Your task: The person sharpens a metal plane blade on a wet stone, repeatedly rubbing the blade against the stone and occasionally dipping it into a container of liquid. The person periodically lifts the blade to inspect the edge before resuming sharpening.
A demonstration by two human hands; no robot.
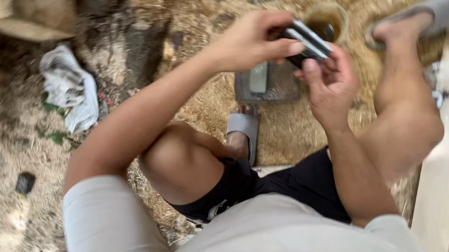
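Dark flat tool (310,40), slanting lower-right

Glossy dark metal blade (309,40), rough sawdust ground (1,221), crumpled cloth rag (70,86), matt rubber sandal (246,129).

Two hands: left hand (246,43), right hand (331,84). One dark flat tool (309,40) held between them. Two grey sandals (245,130) (429,14). One cup (327,20). One crumpled cloth (70,86). One flat stone block (267,82).
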